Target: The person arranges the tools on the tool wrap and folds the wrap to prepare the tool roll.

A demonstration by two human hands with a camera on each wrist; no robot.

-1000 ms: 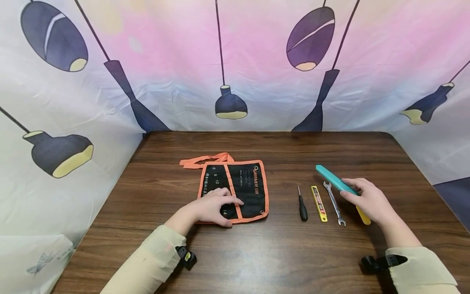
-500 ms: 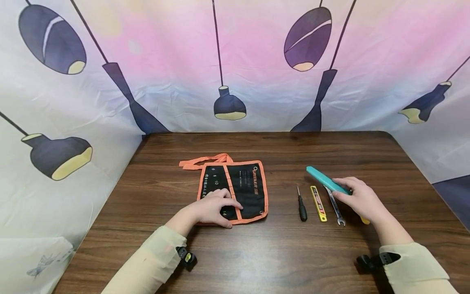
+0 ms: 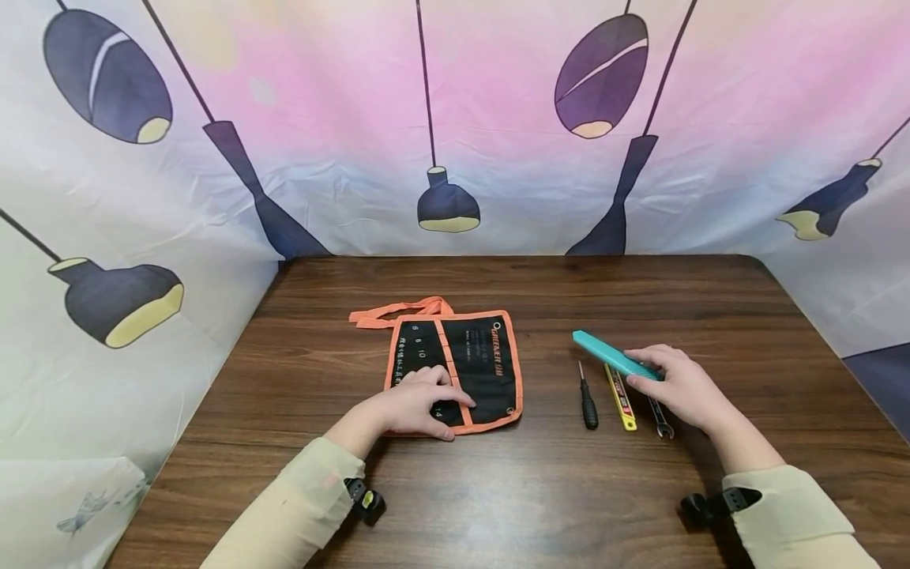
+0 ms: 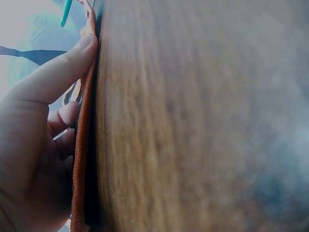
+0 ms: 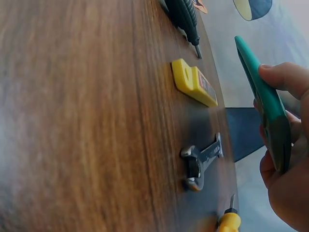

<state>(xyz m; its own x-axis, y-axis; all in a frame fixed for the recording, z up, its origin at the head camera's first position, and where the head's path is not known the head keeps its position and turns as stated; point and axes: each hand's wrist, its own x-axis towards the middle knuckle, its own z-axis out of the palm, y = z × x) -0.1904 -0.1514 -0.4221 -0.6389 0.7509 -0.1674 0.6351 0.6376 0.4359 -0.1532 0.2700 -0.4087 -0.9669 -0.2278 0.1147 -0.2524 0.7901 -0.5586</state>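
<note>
The long teal tool (image 3: pixel 611 353), grasped by the right hand (image 3: pixel 678 383), has been shifted toward the counter's left edge (image 3: pixel 213 403), thus brought nearer the flat, orange-trimmed black-fabric pouch (image 3: pixel 486 356) touched by the relaxed left hand (image 3: pixel 412 403).

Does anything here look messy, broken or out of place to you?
Nothing looks visibly spilled or damaged. The untidiest bit is the orange strap, lying loose and bunched beyond the far edge of the black pouch. The black-handled screwdriver, yellow case and wrench lie in a fairly neat row.
</note>
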